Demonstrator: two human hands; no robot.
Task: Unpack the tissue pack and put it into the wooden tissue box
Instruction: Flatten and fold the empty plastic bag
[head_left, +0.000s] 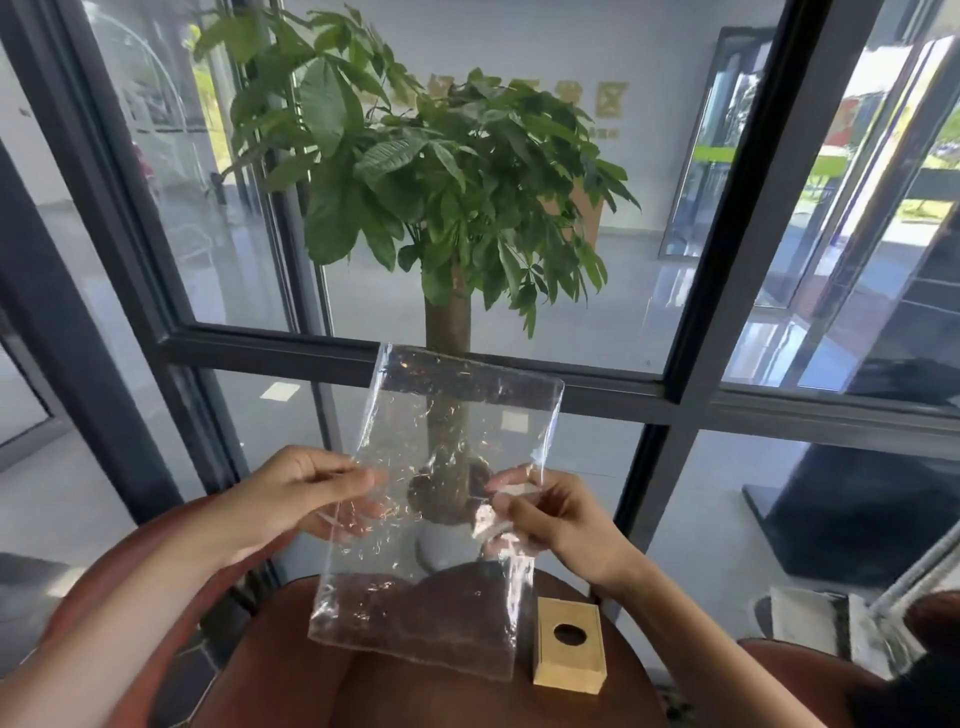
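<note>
I hold a clear plastic bag (441, 499) upright in front of me, above a round brown table (426, 691). My left hand (296, 499) pinches its left edge and my right hand (550, 514) pinches its right edge, each about halfway up. The bag looks empty and see-through; I see no tissues in it. A small wooden tissue box (570, 644) with a round hole in its top stands on the table, below my right hand and just right of the bag's lower corner.
A potted tree (447, 197) with broad green leaves stands right behind the table, its pot (447, 540) seen through the bag. Black-framed glass walls (519, 374) lie beyond. Red-brown chair backs curve at the left (119, 571) and lower right (810, 670).
</note>
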